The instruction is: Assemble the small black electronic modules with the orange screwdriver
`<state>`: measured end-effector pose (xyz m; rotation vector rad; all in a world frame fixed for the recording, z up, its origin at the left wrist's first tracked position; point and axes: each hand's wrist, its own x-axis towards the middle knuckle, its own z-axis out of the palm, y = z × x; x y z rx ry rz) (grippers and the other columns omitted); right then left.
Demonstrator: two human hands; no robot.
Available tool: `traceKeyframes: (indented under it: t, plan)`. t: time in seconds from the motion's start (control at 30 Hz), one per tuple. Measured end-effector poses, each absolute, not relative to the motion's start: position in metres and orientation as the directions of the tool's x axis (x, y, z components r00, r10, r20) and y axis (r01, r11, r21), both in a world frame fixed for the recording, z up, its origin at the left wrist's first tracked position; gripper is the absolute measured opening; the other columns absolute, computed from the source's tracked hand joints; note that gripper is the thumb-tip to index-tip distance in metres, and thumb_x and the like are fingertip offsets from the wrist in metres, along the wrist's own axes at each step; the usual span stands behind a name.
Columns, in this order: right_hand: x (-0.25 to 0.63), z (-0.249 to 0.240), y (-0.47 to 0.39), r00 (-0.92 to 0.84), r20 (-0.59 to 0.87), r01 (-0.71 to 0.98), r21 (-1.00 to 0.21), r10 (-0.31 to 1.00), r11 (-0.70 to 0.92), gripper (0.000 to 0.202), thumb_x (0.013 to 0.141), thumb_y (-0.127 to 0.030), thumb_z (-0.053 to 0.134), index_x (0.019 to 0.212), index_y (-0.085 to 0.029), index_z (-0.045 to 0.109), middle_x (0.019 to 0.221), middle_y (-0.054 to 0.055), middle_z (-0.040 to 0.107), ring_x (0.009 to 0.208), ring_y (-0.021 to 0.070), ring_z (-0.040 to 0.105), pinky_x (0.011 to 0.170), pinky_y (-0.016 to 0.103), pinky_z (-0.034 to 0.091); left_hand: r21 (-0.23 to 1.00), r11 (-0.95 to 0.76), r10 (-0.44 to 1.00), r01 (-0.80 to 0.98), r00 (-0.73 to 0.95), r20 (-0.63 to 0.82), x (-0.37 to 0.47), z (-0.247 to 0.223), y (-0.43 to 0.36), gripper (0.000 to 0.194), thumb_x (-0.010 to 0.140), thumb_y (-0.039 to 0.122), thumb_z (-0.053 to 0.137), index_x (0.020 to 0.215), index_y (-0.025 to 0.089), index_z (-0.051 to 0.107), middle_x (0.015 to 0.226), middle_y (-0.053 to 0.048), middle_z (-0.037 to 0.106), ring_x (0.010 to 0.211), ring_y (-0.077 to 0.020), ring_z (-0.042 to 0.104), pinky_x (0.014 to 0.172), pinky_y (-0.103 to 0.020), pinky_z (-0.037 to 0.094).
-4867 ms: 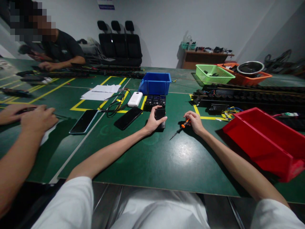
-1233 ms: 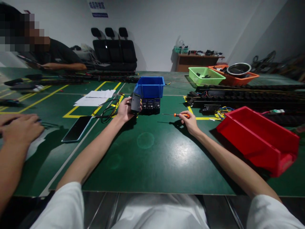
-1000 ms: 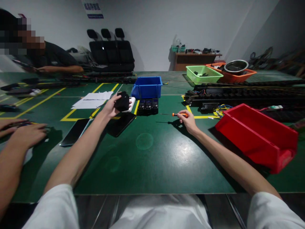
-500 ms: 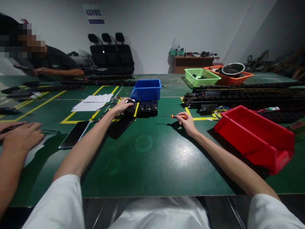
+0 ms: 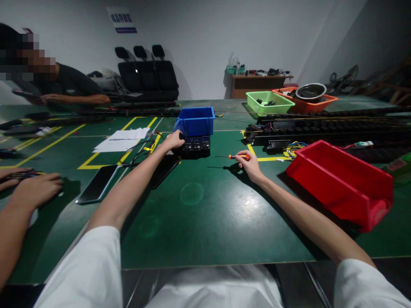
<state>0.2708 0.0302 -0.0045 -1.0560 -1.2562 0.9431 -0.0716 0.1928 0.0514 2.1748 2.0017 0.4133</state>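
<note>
My left hand (image 5: pixel 174 141) is closed on a small black box-shaped module at the left end of a row of similar black modules (image 5: pixel 196 146). The hand covers most of that end piece, and the row stands against the front of a blue bin (image 5: pixel 195 121). A dark phone (image 5: pixel 164 171) lies under my left forearm, partly hidden. In my right hand (image 5: pixel 250 164) is a screwdriver (image 5: pixel 234 157) with an orange and black handle, its thin shaft level above the table and pointing left toward the modules.
A red bin (image 5: pixel 340 184) stands at the right, before long black rail assemblies (image 5: pixel 321 129) with wires. White papers (image 5: pixel 122 139) and another phone (image 5: pixel 98 185) lie left. A co-worker's hands (image 5: pixel 35 188) hold wires at far left; another person (image 5: pixel 73 85) sits across. Green (image 5: pixel 269 104) and orange baskets (image 5: pixel 321 107) stand behind.
My left hand has moved a little right with the black module, closing the gap to the row. My right hand still holds the screwdriver in about the same place. The view has shifted slightly.
</note>
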Motion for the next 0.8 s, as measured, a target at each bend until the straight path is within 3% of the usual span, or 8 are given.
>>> traceKeyframes:
  t: [0.3,0.8]
  plan:
    - [0.267,-0.004,0.029,0.097,0.266,0.015,-0.964,0.959,0.266,0.037,0.071,-0.050,0.075,0.087,-0.019,0.060,0.067,-0.004,0.056,0.049,0.0067,0.046,0.045,0.020,0.036,0.265,-0.099,0.994,0.959,0.084,0.067,-0.059,0.046,0.196,0.046,0.089,0.037,0.038,0.128,0.017,0.054,0.131,-0.013,0.060,0.121,-0.0278,0.056,0.104,-0.038,0.041]
    - [0.265,-0.002,0.026,0.043,0.249,0.092,-0.965,0.968,0.244,0.040,0.068,-0.051,0.076,0.084,-0.018,0.062,0.066,-0.003,0.057,0.051,0.0079,0.048,0.046,0.021,0.039,0.268,-0.135,0.991,0.954,0.129,0.040,-0.020,0.051,0.182,0.048,0.083,0.043,0.049,0.121,0.015,0.059,0.122,-0.018,0.064,0.113,-0.0331,0.060,0.097,-0.041,0.044]
